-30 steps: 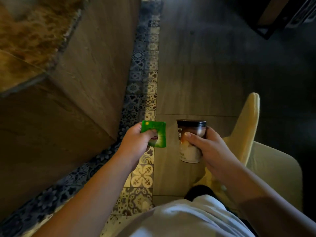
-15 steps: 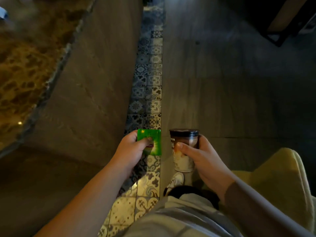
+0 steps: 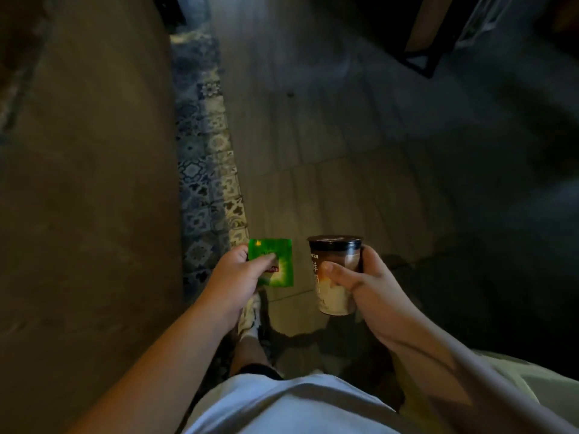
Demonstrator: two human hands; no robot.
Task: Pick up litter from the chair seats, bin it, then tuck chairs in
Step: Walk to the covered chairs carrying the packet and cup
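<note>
Your left hand (image 3: 233,278) pinches a green sachet (image 3: 275,263), flat face up, at 9 o'clock of the cup (image 3: 336,277). Your right hand (image 3: 372,286) wraps that cup, upright, dark lid on top, tan printed body. Patterned tile strip (image 3: 206,170) runs toward 12; your shoe (image 3: 250,317) is below.

Dim rm: grey plank floor (image 3: 329,136) w/ patterned tile strip (image 3: 206,183) beside brown wall (image 3: 87,183)

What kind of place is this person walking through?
Probably a cafe or small restaurant, dimly lit. The wood-look floor has a strip of patterned tiles, dark furniture legs stand at the top right, and the hands carry a drink cup and a green packet.
</note>
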